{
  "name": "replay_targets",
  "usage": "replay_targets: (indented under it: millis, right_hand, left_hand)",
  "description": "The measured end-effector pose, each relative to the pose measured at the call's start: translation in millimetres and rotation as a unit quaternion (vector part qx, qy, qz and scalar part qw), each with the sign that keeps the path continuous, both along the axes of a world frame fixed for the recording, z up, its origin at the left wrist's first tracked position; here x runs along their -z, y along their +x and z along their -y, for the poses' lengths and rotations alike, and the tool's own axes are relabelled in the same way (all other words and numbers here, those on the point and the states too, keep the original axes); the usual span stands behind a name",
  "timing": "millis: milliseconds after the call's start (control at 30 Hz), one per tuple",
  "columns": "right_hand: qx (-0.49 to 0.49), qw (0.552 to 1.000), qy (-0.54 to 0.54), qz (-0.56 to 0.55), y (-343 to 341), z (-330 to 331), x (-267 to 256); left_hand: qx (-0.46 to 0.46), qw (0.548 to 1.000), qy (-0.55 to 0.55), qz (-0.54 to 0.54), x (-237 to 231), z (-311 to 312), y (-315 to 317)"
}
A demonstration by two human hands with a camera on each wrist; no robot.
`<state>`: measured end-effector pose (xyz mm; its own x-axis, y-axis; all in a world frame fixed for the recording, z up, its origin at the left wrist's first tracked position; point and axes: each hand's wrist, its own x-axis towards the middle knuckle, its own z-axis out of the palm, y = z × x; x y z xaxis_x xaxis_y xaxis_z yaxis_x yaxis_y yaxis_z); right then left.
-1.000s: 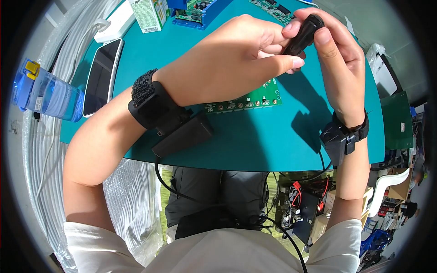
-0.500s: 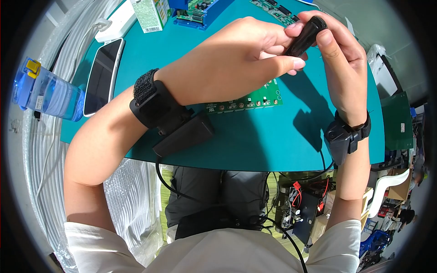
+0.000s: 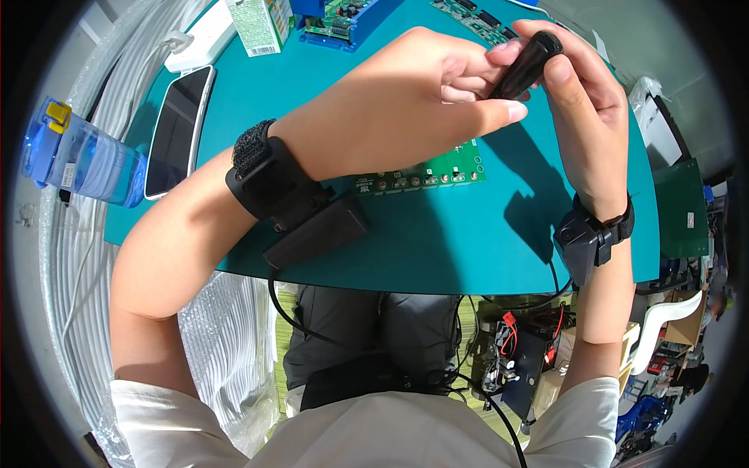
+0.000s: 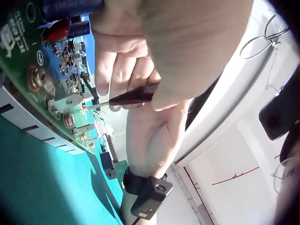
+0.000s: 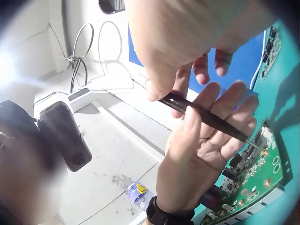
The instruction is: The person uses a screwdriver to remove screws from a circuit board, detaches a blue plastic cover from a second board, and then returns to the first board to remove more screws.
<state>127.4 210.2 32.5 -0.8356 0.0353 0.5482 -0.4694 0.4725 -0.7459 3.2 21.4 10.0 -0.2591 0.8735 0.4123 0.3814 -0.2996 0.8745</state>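
Above the green mat, both hands hold a black-handled screwdriver [image 3: 524,69]. The left hand [image 3: 425,90] supports the handle, its thumb along one side and fingers lightly bent beneath. The right hand [image 3: 591,109] pinches the handle's rear end between thumb and index finger. In the right wrist view, the thin metal shaft [image 5: 254,144] slants down toward a green circuit board [image 5: 258,185], its tip overlapping parts near the board's edge. The head view shows the circuit board [image 3: 449,171] partly hidden under the left hand and forearm.
A phone [image 3: 178,132] lies on the mat's left, beside a clear blue bottle [image 3: 86,160] with a yellow catch. Toward the back are a green-and-white carton [image 3: 259,27], a blue housing [image 3: 367,23] with electronics and another circuit board [image 3: 472,19]. Cables hang from both wrist cameras.
The left thumb has shifted slightly and straightened along the handle. The right hand and screwdriver have barely moved.
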Motion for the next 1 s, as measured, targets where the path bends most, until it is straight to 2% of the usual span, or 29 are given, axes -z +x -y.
replay_targets:
  millis: [133, 200, 267, 367, 467, 567, 633, 767, 1000]
  right_hand:
    - [0.015, 1.000, 0.002, -0.014, -0.8, 5.4, 2.5]
    - [0.015, 1.000, -0.013, -0.016, 2.0, 9.0, 1.8]
    - [0.061, 0.998, 0.000, 0.028, 6.7, 9.5, -1.8]
    - [0.009, 0.998, -0.041, 0.036, 3.4, 15.8, 1.0]
    - [0.008, 0.999, -0.027, 0.038, 3.3, 15.6, 1.5]
    - [0.022, 0.999, -0.014, 0.042, 3.7, 17.0, 3.0]
    - [0.028, 0.999, -0.018, 0.040, 3.2, 19.5, 3.0]
    - [0.037, 0.998, -0.030, 0.052, 5.5, 26.1, 1.1]
    - [0.081, 0.994, -0.032, 0.059, 8.4, 32.0, -0.4]
  left_hand:
    - [-0.006, 0.998, 0.043, 0.044, -5.8, 3.0, 5.2]
    - [0.000, 0.998, -0.054, 0.044, -17.7, 10.7, 0.6]
    - [0.004, 0.997, -0.033, 0.066, -11.1, 6.8, -4.7]
    - [0.009, 0.995, -0.025, 0.095, -8.7, 3.8, -12.0]
    - [0.021, 0.996, -0.021, 0.087, -7.1, 4.2, -13.4]
    - [0.003, 0.993, -0.045, 0.106, -7.0, 4.3, -11.6]
    - [-0.021, 0.986, -0.008, 0.163, 0.1, -0.9, -12.4]
    - [-0.013, 0.984, -0.025, 0.175, 5.6, -4.0, -18.6]
    - [-0.061, 0.982, -0.016, 0.178, 5.4, -3.0, -14.7]
